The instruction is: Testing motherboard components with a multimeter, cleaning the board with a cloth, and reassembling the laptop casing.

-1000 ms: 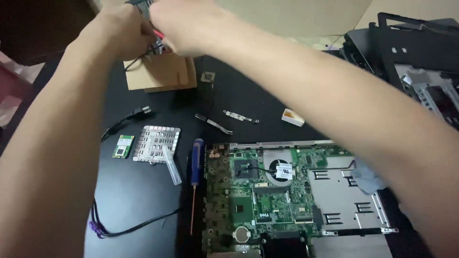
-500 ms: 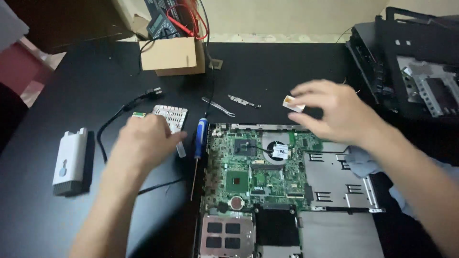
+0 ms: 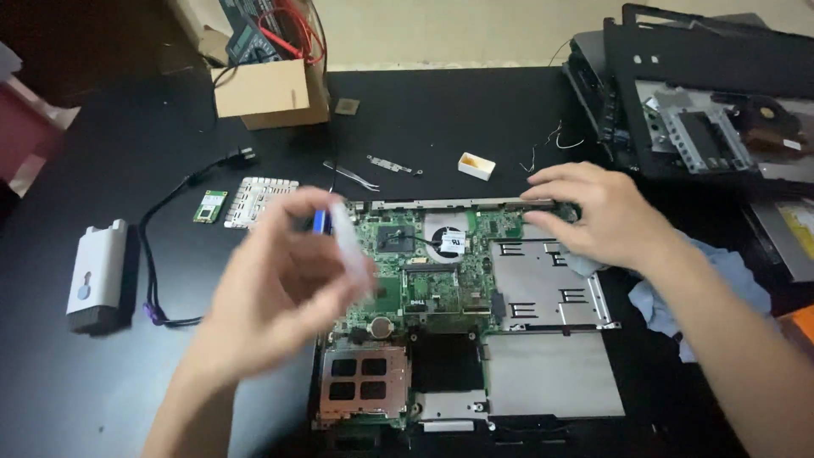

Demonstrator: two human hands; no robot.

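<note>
slim translucent white plastic tube (image 3: 349,246) sits clamped upright in your left hand (image 3: 280,288) fingers, over the opened laptop's green circuit board (image 3: 424,271); right hand (image 3: 593,212) fingers lie spread on its far edge.

A plain brown cardboard box (image 3: 270,92) stands open at the upper left of the frame on my black desk, red wires and a dark device poking from its top. Near the centre, a small white sticker label (image 3: 452,242) sits on the round cooling fan of the green circuit board. At mid-top lies a small white-and-yellow carton (image 3: 476,165). No lit screens appear.
</note>
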